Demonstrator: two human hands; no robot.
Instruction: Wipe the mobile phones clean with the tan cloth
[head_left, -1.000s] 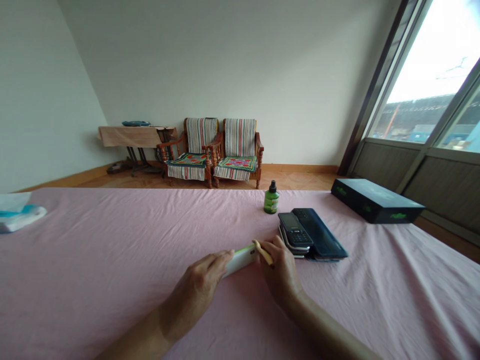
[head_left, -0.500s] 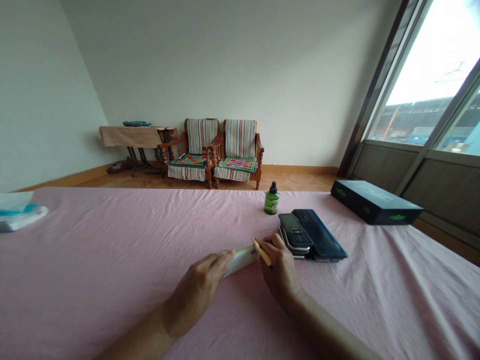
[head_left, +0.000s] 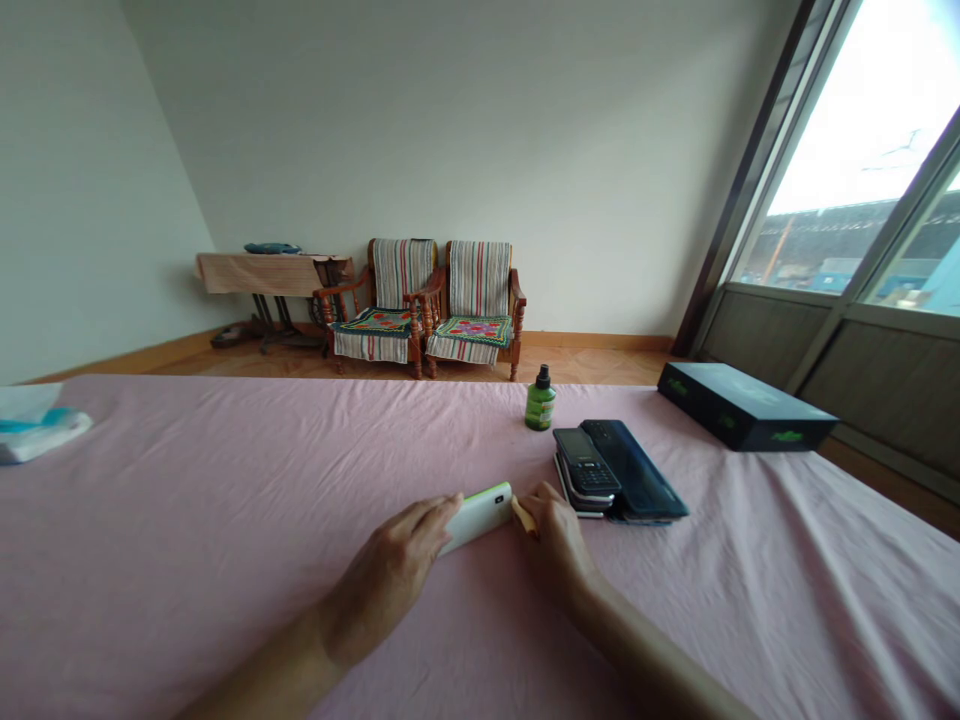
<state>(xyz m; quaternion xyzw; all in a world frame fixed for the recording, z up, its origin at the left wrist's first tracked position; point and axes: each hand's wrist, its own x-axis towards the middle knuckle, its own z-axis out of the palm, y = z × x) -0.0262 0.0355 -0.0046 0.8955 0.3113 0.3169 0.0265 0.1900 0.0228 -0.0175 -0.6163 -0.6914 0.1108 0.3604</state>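
Observation:
My left hand (head_left: 411, 545) is closed on the left end of a white phone (head_left: 480, 515) with a green edge. The phone is tilted up on its long side, its back with a dark camera spot facing me. In my right hand (head_left: 553, 530) is a folded yellowish cloth (head_left: 524, 515), pinched by the fingers against the phone's right end. Just beyond that hand, a black keypad phone (head_left: 589, 462) tops a small stack. Beside it lies a dark blue phone case (head_left: 634, 475).
A green spray bottle (head_left: 540, 405) stands upright behind the phones. Farther right sits a black box (head_left: 742, 405) with green lettering. A tissue pack (head_left: 45, 432) lies at the far left of the pink sheet (head_left: 225, 500). Two wooden armchairs (head_left: 480, 285) stand against the wall.
My right hand and the cloth have moved down from the phone's top corner to its right end. More of the phone's back now shows.

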